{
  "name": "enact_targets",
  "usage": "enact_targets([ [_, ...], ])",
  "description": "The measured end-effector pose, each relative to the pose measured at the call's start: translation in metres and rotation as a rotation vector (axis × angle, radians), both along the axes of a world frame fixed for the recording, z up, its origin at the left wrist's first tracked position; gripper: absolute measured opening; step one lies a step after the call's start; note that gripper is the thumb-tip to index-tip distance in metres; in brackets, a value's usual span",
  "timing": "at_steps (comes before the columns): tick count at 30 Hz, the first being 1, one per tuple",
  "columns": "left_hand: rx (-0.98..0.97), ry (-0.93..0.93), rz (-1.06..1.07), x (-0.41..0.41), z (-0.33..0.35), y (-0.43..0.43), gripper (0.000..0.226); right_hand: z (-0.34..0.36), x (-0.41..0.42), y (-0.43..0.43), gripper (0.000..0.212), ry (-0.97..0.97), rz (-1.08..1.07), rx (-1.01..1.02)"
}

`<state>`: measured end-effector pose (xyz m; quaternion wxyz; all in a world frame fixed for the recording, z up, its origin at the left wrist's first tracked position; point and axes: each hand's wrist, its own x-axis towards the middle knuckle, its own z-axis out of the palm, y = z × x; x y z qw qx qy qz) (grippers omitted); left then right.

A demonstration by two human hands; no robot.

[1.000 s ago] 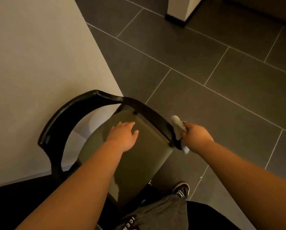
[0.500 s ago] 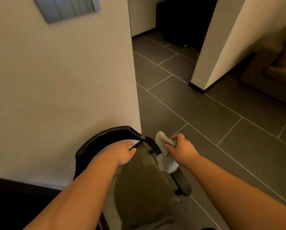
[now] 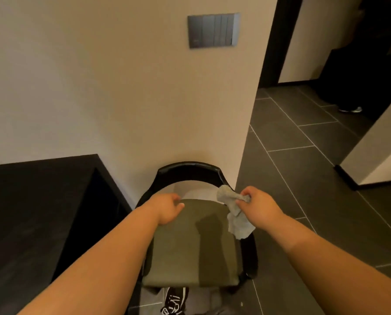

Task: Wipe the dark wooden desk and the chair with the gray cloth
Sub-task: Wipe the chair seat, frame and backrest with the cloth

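The chair stands right in front of me, with an olive seat cushion and a curved black backrest against the wall. My left hand grips the far left edge of the seat cushion. My right hand holds the crumpled gray cloth over the chair's right armrest; the cloth hangs down beside the cushion. The dark wooden desk fills the lower left, its top bare.
A beige wall with a gray switch panel rises behind the chair. Dark tiled floor stretches to the right towards a doorway. A white wall corner juts in at right. My shoe shows under the seat's front.
The view has swung up and left, bringing the desk and switch panel into sight. My left hand slid from the seat's middle to its far edge. My right hand with the cloth stays by the right armrest.
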<state>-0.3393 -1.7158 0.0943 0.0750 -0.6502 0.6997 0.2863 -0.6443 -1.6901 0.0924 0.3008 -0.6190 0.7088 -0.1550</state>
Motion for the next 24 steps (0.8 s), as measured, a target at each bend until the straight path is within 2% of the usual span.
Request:
enact_targets([
  [6, -0.059, 0.007, 0.183, 0.033, 0.032, 0.102, 0.052, 0.010, 0.046, 0.026, 0.026, 0.013, 0.194, -0.048],
  [14, -0.079, -0.027, 0.477, 0.112, 0.064, 0.219, 0.052, 0.034, 0.145, 0.074, 0.010, 0.010, 0.486, -0.113],
  [24, -0.124, -0.037, 0.641, 0.165, 0.072, 0.387, 0.050, 0.057, 0.240, 0.190, 0.004, -0.016, 0.748, -0.146],
])
